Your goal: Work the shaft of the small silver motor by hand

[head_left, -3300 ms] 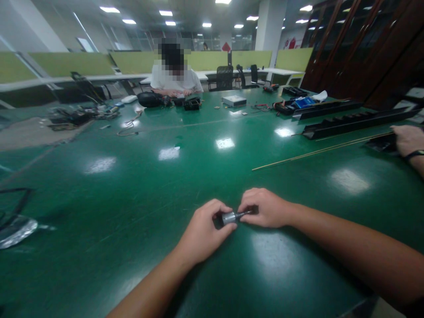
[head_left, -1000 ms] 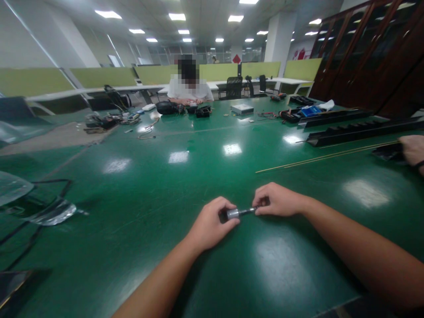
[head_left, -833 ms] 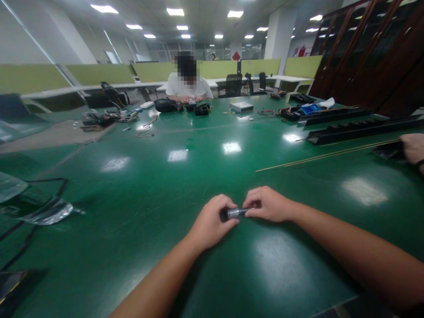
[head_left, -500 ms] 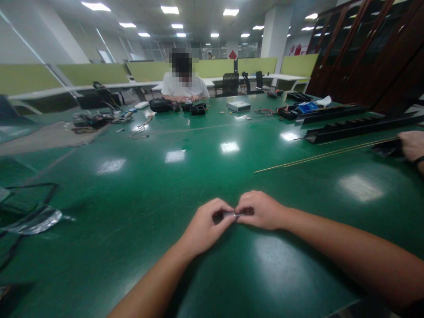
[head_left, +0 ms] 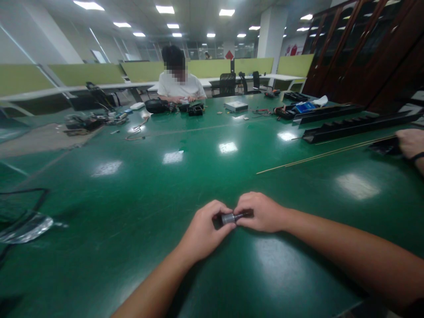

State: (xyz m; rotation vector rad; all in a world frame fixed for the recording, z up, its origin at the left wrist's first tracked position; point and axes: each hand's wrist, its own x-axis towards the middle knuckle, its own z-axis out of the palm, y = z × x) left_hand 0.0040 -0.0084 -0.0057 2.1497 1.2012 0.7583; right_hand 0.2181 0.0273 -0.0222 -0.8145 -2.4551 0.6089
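Just above the green tabletop (head_left: 142,194), my left hand (head_left: 205,227) pinches a small grey metal cylinder (head_left: 228,218) between thumb and fingers. A thinner dark shaft (head_left: 239,215) sticks out of the cylinder's right end. The fingertips of my right hand (head_left: 261,212) are closed on that shaft. Both hands almost meet at the part, and the fingers hide some of it. Exactly what kind of part it is, I cannot make out.
Two thin brass-coloured rods (head_left: 298,160) lie to the right, near another person's hand (head_left: 412,143). Long black channels (head_left: 361,126) stretch behind them. Across the table sits a person in a white shirt (head_left: 182,86). Clear plastic (head_left: 28,227) lies at the left.
More of the grey cylinder now shows between my hands, and the dark shaft is visible. My grip stays much the same. The whole view has shifted slightly.
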